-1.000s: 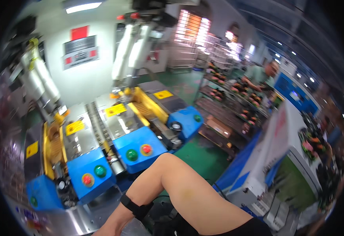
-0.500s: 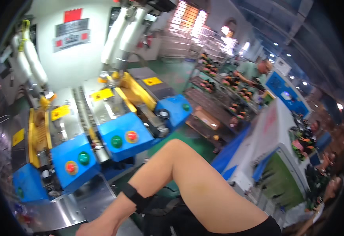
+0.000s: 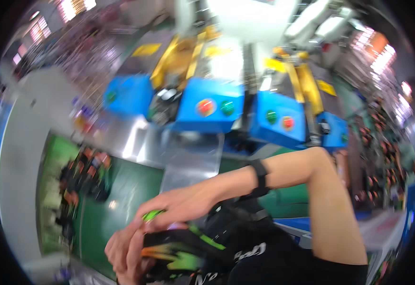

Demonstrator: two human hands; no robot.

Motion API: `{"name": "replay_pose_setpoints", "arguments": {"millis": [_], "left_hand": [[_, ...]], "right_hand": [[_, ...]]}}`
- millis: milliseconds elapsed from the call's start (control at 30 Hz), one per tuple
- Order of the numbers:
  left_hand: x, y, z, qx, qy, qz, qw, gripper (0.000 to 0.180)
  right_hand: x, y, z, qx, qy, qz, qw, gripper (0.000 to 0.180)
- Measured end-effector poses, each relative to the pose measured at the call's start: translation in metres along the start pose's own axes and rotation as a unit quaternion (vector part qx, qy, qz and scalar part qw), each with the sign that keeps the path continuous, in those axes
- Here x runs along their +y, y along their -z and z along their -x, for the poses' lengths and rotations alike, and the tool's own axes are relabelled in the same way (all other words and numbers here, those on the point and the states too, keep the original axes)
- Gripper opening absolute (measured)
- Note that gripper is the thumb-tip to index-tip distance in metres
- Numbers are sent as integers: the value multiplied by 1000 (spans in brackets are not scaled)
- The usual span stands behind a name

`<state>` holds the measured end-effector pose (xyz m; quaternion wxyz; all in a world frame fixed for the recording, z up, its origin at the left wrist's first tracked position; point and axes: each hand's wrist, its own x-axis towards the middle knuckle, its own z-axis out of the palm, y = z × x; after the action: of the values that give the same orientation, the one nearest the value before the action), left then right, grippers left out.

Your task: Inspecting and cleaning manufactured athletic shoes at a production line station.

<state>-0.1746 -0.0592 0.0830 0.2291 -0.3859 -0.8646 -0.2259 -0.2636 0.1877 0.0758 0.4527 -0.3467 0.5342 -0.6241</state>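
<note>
Low in front of my body, both hands are close together on a black, orange and green shoe upper (image 3: 174, 256), which is smeared by motion. My right hand (image 3: 181, 206) comes over it from the right, a black band on the wrist, with its fingers closed at the upper's bright green edge. My left hand (image 3: 126, 251) is wrapped round the near left end, fingers bent. The palms and part of the upper are hidden. Beyond the hands stands a machine with blue button boxes (image 3: 210, 105) and yellow-sided moulds (image 3: 181, 54).
A metal sheet ledge (image 3: 146, 142) juts out below the machine. To the left, a grey cabinet (image 3: 22, 147) has an opening beside a heap of dark shoe uppers (image 3: 91, 173). Racks with more uppers (image 3: 383, 152) stand at the right, near another person (image 3: 408, 156).
My view has swung left, so the machine now sits further right and the grey cabinet shows. Both hands and the shoe upper have come into view; before, mainly my right arm showed.
</note>
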Motion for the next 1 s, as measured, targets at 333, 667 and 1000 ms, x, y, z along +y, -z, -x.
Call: {"name": "replay_pose_setpoints", "arguments": {"millis": [333,667,1000], "left_hand": [[40,10,8,121,83,103,984,78],[59,11,36,214,207,90,950,87],[71,21,53,217,245,75,942,87]], "right_hand": [[-2,-22,-26,-53,99,111,987,31],[17,-46,-53,-58,70,65,994,43],[3,-50,-71,-173,-32,13,984,47]]}}
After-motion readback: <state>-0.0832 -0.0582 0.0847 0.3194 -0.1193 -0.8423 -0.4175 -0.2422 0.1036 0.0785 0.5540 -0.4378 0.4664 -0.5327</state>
